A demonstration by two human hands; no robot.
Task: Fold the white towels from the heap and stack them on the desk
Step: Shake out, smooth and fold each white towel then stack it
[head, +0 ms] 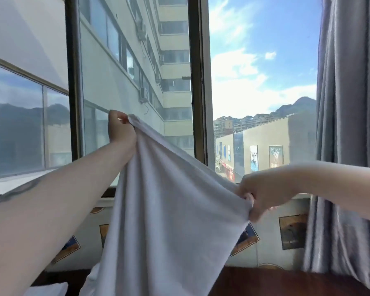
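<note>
Before the tall window (137,82), a soft white towel (169,210) hangs in limp folds, lifted above the dark wooden worktop (286,283). Both hands are grasping it: the left hand (120,129) pinches one top corner high, while the right hand (263,197) clenches the other corner lower. Grey ribbed curtains (350,124) fall at the right, and picture-printed wallpaper (291,231) runs beneath the sill.

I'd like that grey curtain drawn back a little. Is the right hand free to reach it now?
Probably not yet: the right hand grips a corner of the white towel, though the curtain hangs close by, unobstructed.
</note>
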